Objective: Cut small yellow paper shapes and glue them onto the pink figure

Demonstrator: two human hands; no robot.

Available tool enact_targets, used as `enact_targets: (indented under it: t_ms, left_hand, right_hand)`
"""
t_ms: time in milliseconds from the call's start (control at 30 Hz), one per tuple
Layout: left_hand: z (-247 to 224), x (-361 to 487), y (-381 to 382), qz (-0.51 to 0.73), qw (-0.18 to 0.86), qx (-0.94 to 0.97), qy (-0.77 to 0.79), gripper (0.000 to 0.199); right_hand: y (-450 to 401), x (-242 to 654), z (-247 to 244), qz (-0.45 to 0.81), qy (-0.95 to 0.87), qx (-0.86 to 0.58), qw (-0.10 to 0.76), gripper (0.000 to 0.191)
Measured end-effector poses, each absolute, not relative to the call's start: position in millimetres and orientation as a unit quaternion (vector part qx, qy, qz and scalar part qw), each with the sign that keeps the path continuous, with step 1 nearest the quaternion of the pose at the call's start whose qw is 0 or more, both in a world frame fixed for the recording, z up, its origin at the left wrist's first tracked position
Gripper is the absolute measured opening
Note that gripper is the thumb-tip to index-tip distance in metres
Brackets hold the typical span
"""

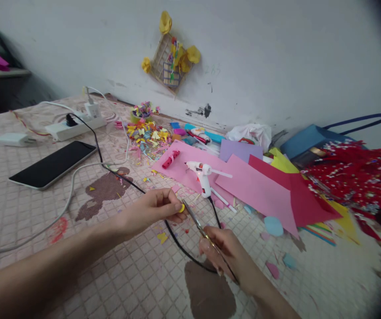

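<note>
Between the thumb and fingers of my left hand (159, 206) is a small yellow paper piece (182, 208). My right hand (225, 250) grips a pair of scissors (194, 217), whose blades point up and left with the tips beside the yellow piece. Whether the blades touch the paper I cannot tell. Just beyond both hands, a white glue gun (203, 179) with a clear glue stick in its back lies on pink paper sheets (259, 186). Yellow paper scraps (162, 237) lie on the table below my left hand.
A black cable (177, 241) runs beneath my hands. To the left lie a tablet (54, 165) and a white power strip (74, 128). Behind are a heap of paper cutouts (150, 135) and a red paper roll (171, 160). Red tinsel-like strips (356, 177) and a blue bag (309, 139) occupy the right.
</note>
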State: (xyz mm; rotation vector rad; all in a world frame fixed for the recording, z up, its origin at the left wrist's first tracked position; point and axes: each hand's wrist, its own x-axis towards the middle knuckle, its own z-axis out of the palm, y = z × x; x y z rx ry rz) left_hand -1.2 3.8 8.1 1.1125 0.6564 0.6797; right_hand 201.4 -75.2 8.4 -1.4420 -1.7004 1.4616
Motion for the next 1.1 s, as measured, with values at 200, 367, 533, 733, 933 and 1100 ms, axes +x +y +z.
enact_targets:
  t_ms: [200, 367, 533, 733, 933, 1100]
  left_hand:
    - [8.6, -2.8, 6.2, 0.299, 0.741, 0.522, 0.297, 0.017]
    - [7.7, -4.0, 7.4, 0.292, 0.741, 0.527, 0.296, 0.015]
    - [5.9, -4.7, 8.6, 0.291, 0.742, 0.529, 0.292, 0.014]
    - [5.0, -5.5, 8.2, 0.289, 0.742, 0.527, 0.296, 0.016]
    - [9.0, -4.5, 7.1, 0.290, 0.740, 0.523, 0.308, 0.016]
    - [9.2, -4.1, 7.5, 0.290, 0.740, 0.526, 0.304, 0.016]
  right_hand:
    - [-73.2, 207.1, 4.7, 0.527, -0.632, -0.520, 0.229, 0.043]
    - [-72.8, 208.3, 4.1, 0.535, -0.627, -0.518, 0.230, 0.043]
    - [-71.3, 208.4, 3.6, 0.537, -0.629, -0.514, 0.228, 0.043]
    - [-70.8, 208.5, 4.2, 0.542, -0.621, -0.515, 0.237, 0.040]
    - [-72.0, 208.2, 4.7, 0.535, -0.623, -0.520, 0.234, 0.040]
    - [-71.9, 207.5, 6.2, 0.532, -0.623, -0.526, 0.229, 0.040]
